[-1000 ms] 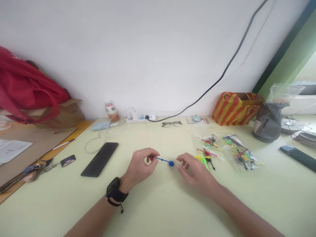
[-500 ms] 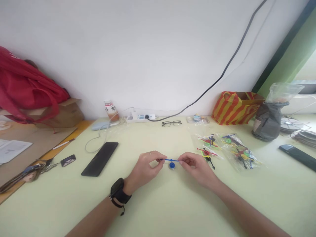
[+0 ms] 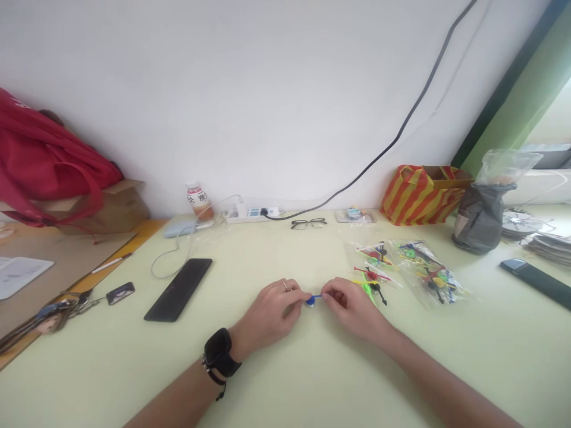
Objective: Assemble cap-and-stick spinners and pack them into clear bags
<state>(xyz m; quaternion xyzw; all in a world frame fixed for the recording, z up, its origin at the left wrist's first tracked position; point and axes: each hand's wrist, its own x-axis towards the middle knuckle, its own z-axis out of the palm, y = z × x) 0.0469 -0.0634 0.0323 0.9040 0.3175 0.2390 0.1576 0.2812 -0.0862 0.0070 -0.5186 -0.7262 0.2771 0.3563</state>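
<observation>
A thin blue plastic pointer (image 3: 317, 296) lies level over a small round blue plastic piece (image 3: 310, 302) that has a clear base on the table. My right hand (image 3: 357, 309) is closed, with thumb and index finger pinching the pointer's right end. The fingertips of my left hand (image 3: 272, 312) are together at the pointer's left part, just over the round piece, and cover that part. Right of my hands are loose colourful plastic pointers (image 3: 372, 274), some red, black, yellow and green.
Clear bags of similar parts (image 3: 435, 276) lie at the right. A black phone (image 3: 178, 290) is left of my hands. Behind are glasses (image 3: 308, 223), a power strip (image 3: 254, 215), a drink bottle (image 3: 199, 201) and a striped bag (image 3: 422, 196). Keys (image 3: 80, 300) lie far left.
The blue pointer has come down onto the round piece. My left hand has shifted right and its fingertips now cover the pointer's left part. My right hand stays on its end.
</observation>
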